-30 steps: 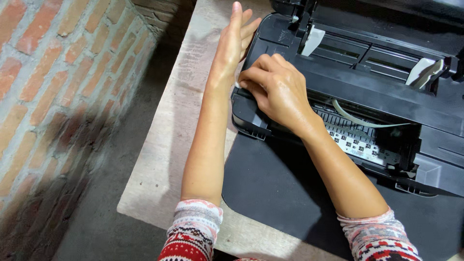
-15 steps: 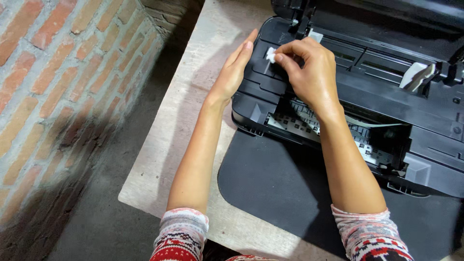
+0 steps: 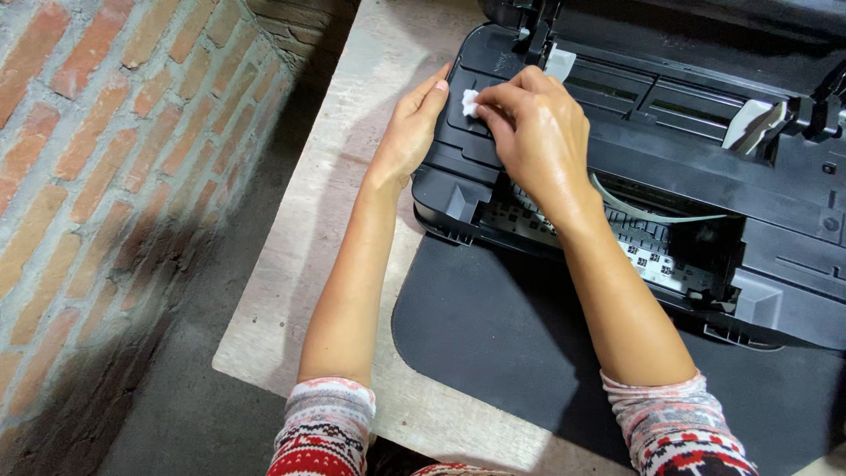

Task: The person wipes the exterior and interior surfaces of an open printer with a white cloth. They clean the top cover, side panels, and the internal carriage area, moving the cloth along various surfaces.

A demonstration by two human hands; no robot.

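Edge: left hand [image 3: 407, 132], fingers together, flat against black plastic printer [image 3: 705, 167] at its left side.
Wad: small white, pinched in right hand [image 3: 538, 132] fingertips.

printer [image 3: 687, 167]: black plastic, smooth, mostly matt, faint sheen on edges
wad [image 3: 470, 102]: white, soft, paper or cloth, cannot tell
mat [image 3: 493, 344]: black, matt, smooth
table [image 3: 300, 291]: pale, rough, worn
wall [image 3: 106, 159]: rough brick

A plain repair workshop or home work corner: a bare red brick wall [image 3: 106, 150] and rough concrete floor [image 3: 185, 388] beside a worn tabletop [image 3: 291, 291], where an opened black printer [image 3: 670, 150] sits on a dark mat [image 3: 493, 344], its insides exposed.
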